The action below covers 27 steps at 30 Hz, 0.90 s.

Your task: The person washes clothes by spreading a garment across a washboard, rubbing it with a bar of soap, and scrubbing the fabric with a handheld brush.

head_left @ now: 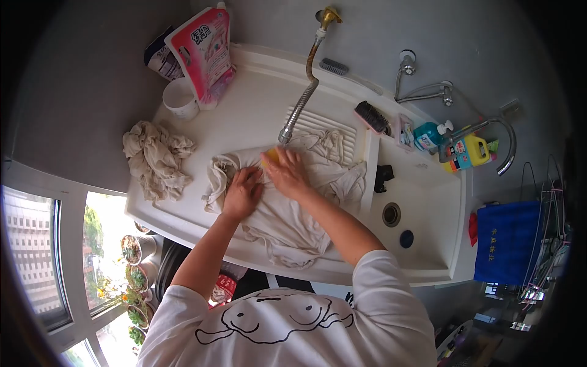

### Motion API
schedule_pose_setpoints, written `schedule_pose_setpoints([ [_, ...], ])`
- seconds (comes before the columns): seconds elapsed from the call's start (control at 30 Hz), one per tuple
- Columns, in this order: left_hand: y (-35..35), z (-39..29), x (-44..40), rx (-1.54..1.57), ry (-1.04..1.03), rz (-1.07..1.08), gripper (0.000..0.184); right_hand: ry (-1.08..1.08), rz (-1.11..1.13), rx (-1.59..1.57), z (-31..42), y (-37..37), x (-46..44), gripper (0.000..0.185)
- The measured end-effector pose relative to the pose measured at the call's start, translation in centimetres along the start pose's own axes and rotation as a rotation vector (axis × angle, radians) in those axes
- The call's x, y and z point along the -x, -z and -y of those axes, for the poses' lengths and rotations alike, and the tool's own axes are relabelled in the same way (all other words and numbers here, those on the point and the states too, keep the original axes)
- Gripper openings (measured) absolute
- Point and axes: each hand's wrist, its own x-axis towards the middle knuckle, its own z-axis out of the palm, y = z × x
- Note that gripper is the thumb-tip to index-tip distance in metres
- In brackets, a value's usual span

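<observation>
The pale cloth [284,226] lay spread and rumpled over the counter [244,107], its right part covering some of the moulded ridges [315,120] and its front part reaching toward the counter's near edge. Both hands were on it, close together near its far left portion.

The right hand [285,174] was laid over a small yellow block [268,158], fingers nearly straight and only slightly bent across it. The grip was drawn in around the block, which showed at the finger edge, above the cloth; its underside was hidden.

The left hand [243,194] rested on the cloth just beside the right, back of the hand upward, fingers bent and pointing toward the block. Its palm was out of sight, so it could not be told whether this grip was closed on a fold or merely pressing.

The end of a flexible metal hose [299,110] hung just beyond the right fingers; contact with the cloth could not be determined. A second, bunched cloth [156,160] lay to the left, apart from both hands, near a white tub [180,98] and a pink pouch [205,52].
</observation>
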Motion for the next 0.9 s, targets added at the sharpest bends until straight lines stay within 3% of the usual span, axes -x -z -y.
schedule_pose_setpoints([
  [0.07,0.1,0.0,-0.1,-0.013,-0.018,-0.011,0.032,-0.291,-0.036,0.093,-4.2,1.5,-2.0,0.036],
  [0.1,0.0,-0.2,0.0,-0.023,-0.036,-0.027,0.032,-0.556,0.063,-0.006,-5.1,2.8,-3.3,0.034],
  [0.13,-0.1,-0.3,0.2,-0.02,-0.037,-0.017,0.032,-0.565,0.066,-0.007,-4.4,2.3,-2.7,0.034],
  [0.2,-0.3,-0.3,-0.1,-0.047,-0.024,-0.048,0.033,-0.362,0.125,0.213,-1.6,0.5,-1.9,0.04],
  [0.23,-0.3,-0.3,-0.3,-0.045,-0.036,-0.045,0.033,-0.155,0.094,0.053,0.7,0.7,-0.7,0.042],
  [0.33,-0.2,-0.5,-0.5,-0.05,-0.059,-0.043,0.031,-0.133,-0.003,0.055,-3.7,0.7,-0.3,0.042],
  [0.37,-0.1,-1.0,-1.2,-0.102,-0.061,-0.022,0.029,-0.305,0.0,0.086,-5.0,2.2,-1.3,0.041],
  [0.4,-0.1,-1.3,-1.8,-0.154,-0.061,-0.004,0.027,-0.45,-0.164,0.096,-6.4,1.8,-1.5,0.04],
  [0.47,-0.5,-1.1,-3.7,-0.243,-0.166,0.047,0.024,-0.584,-0.263,0.153,-7.9,1.3,-1.7,0.041],
  [0.53,-0.1,-1.2,-5.7,-0.324,-0.263,0.098,0.021,-0.565,-0.368,0.139,-8.0,1.1,-1.5,0.042],
  [0.6,1.0,-1.4,-7.8,0.115,-0.014,0.029,0.016,-0.54,-0.461,0.125,-8.0,1.1,-1.1,0.043],
  [0.67,1.5,3.2,-10.3,0.601,0.548,-0.285,0.013,-0.557,-0.587,0.018,-8.1,1.5,-1.2,0.044],
  [0.7,1.7,5.8,-10.5,0.507,0.679,-0.329,0.025,-0.525,-0.645,0.006,-8.3,1.2,-1.2,0.044],
  [0.73,1.7,5.6,-9.7,0.505,0.682,-0.337,0.025,-0.519,-0.644,0.001,-8.3,1.1,-1.3,0.044],
  [0.8,0.9,4.3,-6.6,-0.227,0.145,-0.163,0.045,-0.585,-0.526,-0.015,-7.8,0.9,-1.1,0.044],
  [0.83,0.6,3.1,-4.9,-0.368,0.167,0.035,0.052,-0.438,-0.533,-0.028,-5.5,1.8,-1.6,0.043],
  [0.87,0.4,1.9,-3.3,-0.504,0.191,0.236,0.06,-0.411,-0.379,-0.165,-3.2,1.2,-1.7,0.042],
  [0.9,0.0,1.3,-2.1,-0.501,0.123,0.215,0.06,-0.226,-0.263,-0.15,-1.3,-0.4,-1.7,0.041],
])
